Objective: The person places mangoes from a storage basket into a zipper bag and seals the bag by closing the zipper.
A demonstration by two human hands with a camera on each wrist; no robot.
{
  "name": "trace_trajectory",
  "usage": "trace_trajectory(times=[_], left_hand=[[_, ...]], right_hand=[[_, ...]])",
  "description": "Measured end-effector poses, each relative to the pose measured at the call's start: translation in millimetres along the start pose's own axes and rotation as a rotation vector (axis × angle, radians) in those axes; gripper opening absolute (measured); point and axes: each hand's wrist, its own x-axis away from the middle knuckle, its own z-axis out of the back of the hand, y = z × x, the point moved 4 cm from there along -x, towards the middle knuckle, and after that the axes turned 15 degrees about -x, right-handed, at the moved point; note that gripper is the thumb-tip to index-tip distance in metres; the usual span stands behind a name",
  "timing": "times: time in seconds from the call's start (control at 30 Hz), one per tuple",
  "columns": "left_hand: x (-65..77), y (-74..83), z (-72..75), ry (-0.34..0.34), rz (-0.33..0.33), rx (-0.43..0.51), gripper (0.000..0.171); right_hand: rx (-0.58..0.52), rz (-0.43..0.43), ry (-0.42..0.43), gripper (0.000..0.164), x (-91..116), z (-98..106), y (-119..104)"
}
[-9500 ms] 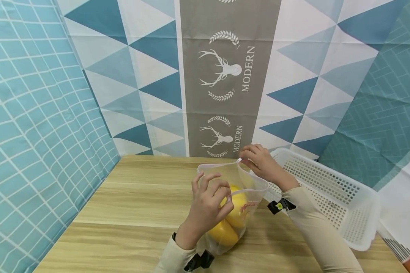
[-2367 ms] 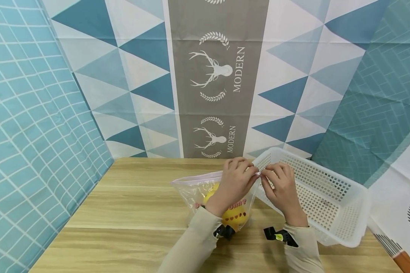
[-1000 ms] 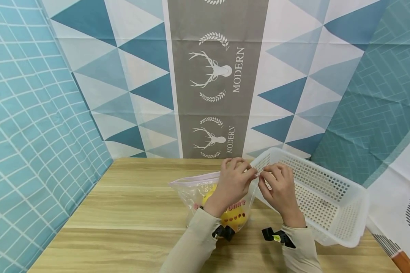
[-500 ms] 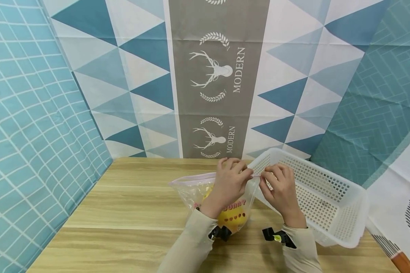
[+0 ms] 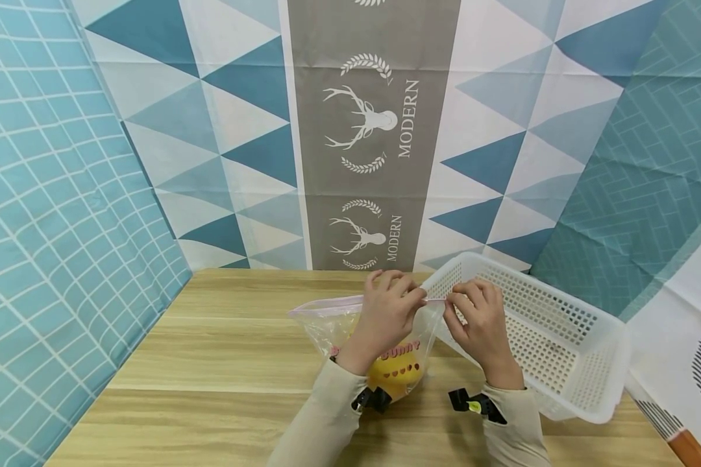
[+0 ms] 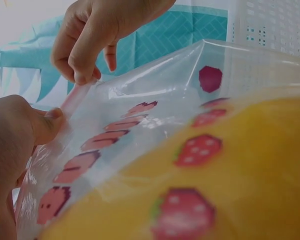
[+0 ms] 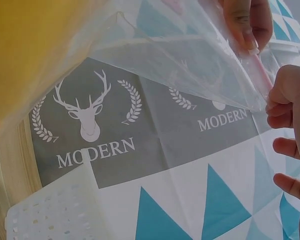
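Note:
A clear zip bag [image 5: 321, 329] with pink lettering and strawberry prints stands on the table, large yellow rounded things [image 5: 398, 375] inside it; their kind is unclear through the plastic. My left hand [image 5: 385, 314] pinches the pink zip edge right of its middle. At the right end of that edge, my right hand [image 5: 480, 321] pinches the corner between thumb and fingers. A taut stretch of pink zip strip [image 6: 76, 97] lies between both hands. In the right wrist view, a small white slider [image 7: 253, 51] shows under the left thumb. The bag's left part of the mouth looks slightly parted.
A white perforated plastic basket [image 5: 610, 389] sits at the right, close behind the right hand. The wooden table [image 5: 222, 363] meets patterned cloth [image 5: 380, 130] at its back, and a blue tiled-print cloth [image 5: 64, 214] hangs on the left.
Earlier the bag's mouth gaped wide; now its edge is drawn into a line. Over the last second my left hand has slid left along the zip, away from my right hand, which stayed put.

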Motion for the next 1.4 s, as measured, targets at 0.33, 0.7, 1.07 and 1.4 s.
trace_trajectory(times=[0.33, 0.7, 1.07, 1.4], left_hand=[[3.1, -3.9, 3.5, 0.014, 0.018, 0.017, 0.007], [8.3, -8.9, 6.7, 0.033, 0.029, 0.044, 0.004], [14.9, -16.2, 9.4, 0.042, 0.068, 0.071, 0.007], [20.9, -23.5, 11.9, 0.068, 0.085, 0.091, 0.012]], right_hand=[[0.003, -0.002, 0.000, 0.029, 1, 1, 2], [0.008, -0.025, -0.014, 0.030, 2, 1, 1], [-0.005, -0.037, -0.012, 0.027, 2, 2, 2], [-0.009, -0.033, -0.008, 0.028, 2, 3, 2]])
